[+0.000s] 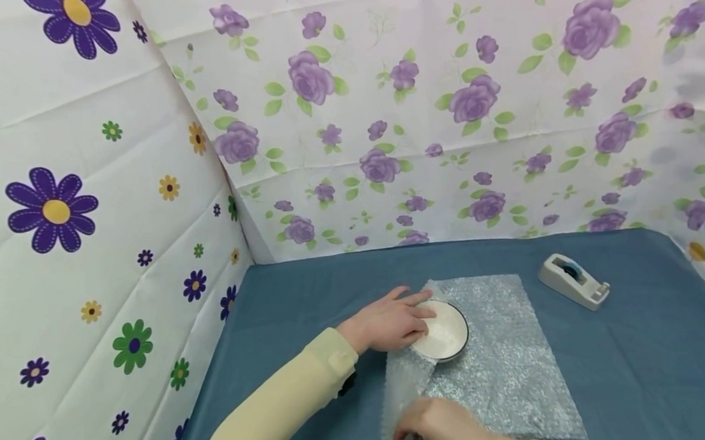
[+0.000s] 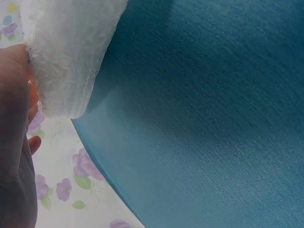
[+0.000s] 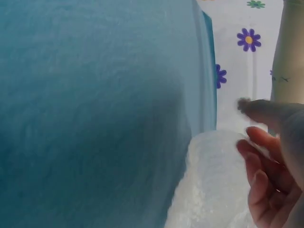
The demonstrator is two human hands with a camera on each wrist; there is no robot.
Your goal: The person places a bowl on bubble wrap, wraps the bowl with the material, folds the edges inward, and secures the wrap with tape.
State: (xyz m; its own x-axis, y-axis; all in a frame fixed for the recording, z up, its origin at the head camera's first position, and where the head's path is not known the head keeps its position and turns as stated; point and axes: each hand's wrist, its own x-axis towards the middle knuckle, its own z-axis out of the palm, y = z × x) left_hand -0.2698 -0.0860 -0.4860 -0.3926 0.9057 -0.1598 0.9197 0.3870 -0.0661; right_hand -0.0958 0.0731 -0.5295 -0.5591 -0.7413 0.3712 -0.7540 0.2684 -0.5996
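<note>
A sheet of bubble wrap [image 1: 503, 353] lies on the blue table [image 1: 654, 361]. A white bowl with a dark rim [image 1: 446, 334] sits on its left part. My left hand [image 1: 393, 321] rests on the bowl's left side with fingers stretched out flat. In the left wrist view the palm [image 2: 14, 142] lies beside a raised fold of bubble wrap [image 2: 71, 47]. My right hand [image 1: 443, 432] is at the sheet's near left corner and grips that edge, lifting it toward the bowl. Its curled fingers [image 3: 266, 166] show against the bubble wrap [image 3: 213, 194] in the right wrist view.
A beige tape dispenser [image 1: 574, 281] stands on the table to the right of the sheet. Flowered cloth walls [image 1: 77, 237] close in the left, back and right sides. Bare blue tabletop [image 2: 213, 118] lies around the sheet.
</note>
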